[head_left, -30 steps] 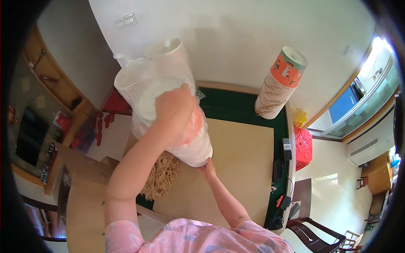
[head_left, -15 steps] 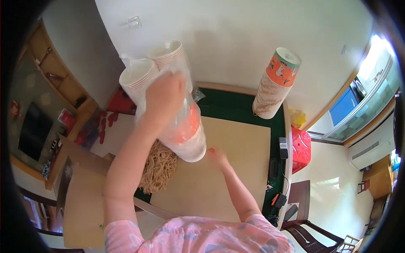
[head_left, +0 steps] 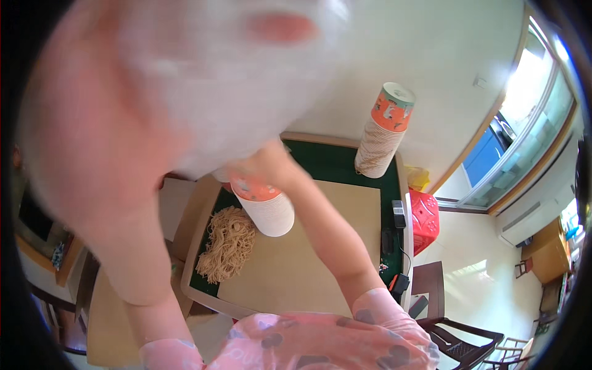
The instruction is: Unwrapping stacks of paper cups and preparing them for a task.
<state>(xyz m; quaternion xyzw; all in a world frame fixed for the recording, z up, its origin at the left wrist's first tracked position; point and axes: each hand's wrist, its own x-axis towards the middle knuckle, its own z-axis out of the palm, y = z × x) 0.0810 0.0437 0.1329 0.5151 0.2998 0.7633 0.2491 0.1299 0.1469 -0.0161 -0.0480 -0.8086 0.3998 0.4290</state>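
Close to the camera, the left hand [head_left: 114, 129] blurs against a mass of whitish plastic [head_left: 240, 86], and I cannot tell whether its grip is closed. Below, the right hand [head_left: 268, 165] reaches the upper part of a stack of paper cups [head_left: 269, 214], its hold unclear to me, beside heaped beige cord [head_left: 228, 245] on the table [head_left: 300, 148].

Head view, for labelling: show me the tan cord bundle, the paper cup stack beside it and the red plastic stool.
Tan cord bundle [head_left: 226, 245]: head view, middle strands.
Paper cup stack [head_left: 266, 211]: head view, white stacked side.
Red plastic stool [head_left: 424, 221]: head view, patterned face.
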